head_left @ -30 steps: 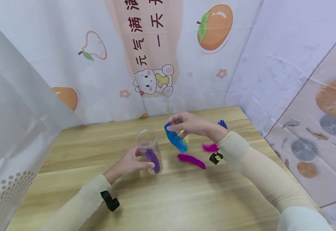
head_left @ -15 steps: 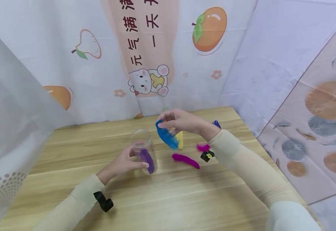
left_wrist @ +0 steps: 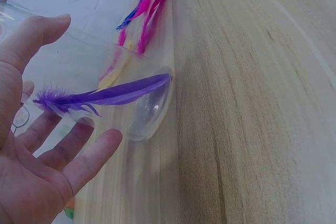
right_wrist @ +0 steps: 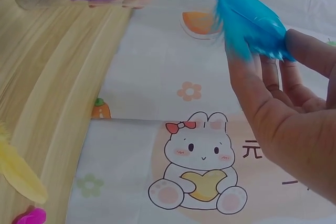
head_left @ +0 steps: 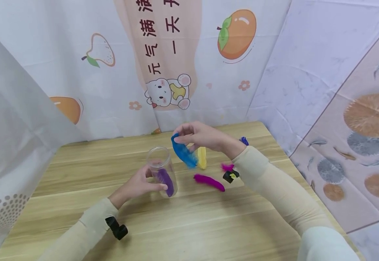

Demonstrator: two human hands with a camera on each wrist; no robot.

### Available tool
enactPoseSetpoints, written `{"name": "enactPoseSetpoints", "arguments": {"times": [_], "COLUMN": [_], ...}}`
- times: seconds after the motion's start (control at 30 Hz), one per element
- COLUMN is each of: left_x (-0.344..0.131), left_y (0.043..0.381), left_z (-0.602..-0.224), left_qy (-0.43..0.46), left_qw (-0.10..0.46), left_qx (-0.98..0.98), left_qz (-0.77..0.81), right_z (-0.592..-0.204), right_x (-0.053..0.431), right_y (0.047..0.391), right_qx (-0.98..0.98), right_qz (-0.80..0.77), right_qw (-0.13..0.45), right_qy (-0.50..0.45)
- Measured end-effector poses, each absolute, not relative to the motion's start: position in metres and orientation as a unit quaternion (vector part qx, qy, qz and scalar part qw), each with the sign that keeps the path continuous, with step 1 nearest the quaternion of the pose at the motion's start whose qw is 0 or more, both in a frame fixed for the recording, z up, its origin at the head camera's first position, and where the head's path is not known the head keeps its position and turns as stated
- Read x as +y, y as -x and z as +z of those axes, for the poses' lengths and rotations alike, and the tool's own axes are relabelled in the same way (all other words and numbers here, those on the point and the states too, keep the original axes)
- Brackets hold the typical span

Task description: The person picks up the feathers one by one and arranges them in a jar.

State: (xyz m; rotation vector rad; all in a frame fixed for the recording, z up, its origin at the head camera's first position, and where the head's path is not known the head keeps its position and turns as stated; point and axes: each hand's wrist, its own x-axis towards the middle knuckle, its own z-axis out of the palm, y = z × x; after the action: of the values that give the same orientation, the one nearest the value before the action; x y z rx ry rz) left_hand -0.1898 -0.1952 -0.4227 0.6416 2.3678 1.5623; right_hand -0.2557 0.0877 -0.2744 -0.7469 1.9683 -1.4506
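A clear plastic jar point(head_left: 158, 154) stands on the wooden table with a purple feather point(head_left: 166, 182) inside it. My left hand point(head_left: 141, 185) grips the jar from the left, its thumb in front and fingers behind. In the left wrist view the purple feather point(left_wrist: 115, 94) leans toward the jar's base. My right hand point(head_left: 200, 137) pinches one end of a blue feather point(head_left: 183, 151) between thumb and fingers, just right of the jar's open mouth and above the table. The right wrist view shows this blue feather point(right_wrist: 252, 17) apart from the jar.
Right of the jar lie a yellow feather point(head_left: 202, 158), a magenta feather point(head_left: 209, 182), another pink feather point(head_left: 227, 167) partly covered by the right wrist, and a dark blue feather point(head_left: 244, 141). A printed curtain point(head_left: 124, 119) hangs behind the table point(head_left: 189, 224).
My right hand has carried the blue feather left toward the jar, uncovering more of the yellow feather. The left hand keeps its grip on the jar. The head view has shifted slightly.
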Motion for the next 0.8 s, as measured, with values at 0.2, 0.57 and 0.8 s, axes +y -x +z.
{"name": "enactPoseSetpoints", "arguments": {"times": [0.2, 0.57, 0.8], "left_x": [-0.195, -0.195, -0.195], "left_y": [0.190, 0.190, 0.188], "left_z": [-0.421, -0.421, -0.421], "left_qy": [-0.215, -0.210, -0.198], "left_qw": [0.121, 0.122, 0.126], "left_qx": [0.806, 0.811, 0.817], "left_qz": [0.538, 0.531, 0.527], "right_z": [-0.273, -0.266, -0.262], "right_x": [0.085, 0.078, 0.067], "right_y": [0.256, 0.253, 0.253], "right_qx": [0.731, 0.720, 0.697], "right_qz": [-0.545, -0.563, -0.603], "right_qw": [0.291, 0.274, 0.260], "right_qy": [0.289, 0.297, 0.290]}}
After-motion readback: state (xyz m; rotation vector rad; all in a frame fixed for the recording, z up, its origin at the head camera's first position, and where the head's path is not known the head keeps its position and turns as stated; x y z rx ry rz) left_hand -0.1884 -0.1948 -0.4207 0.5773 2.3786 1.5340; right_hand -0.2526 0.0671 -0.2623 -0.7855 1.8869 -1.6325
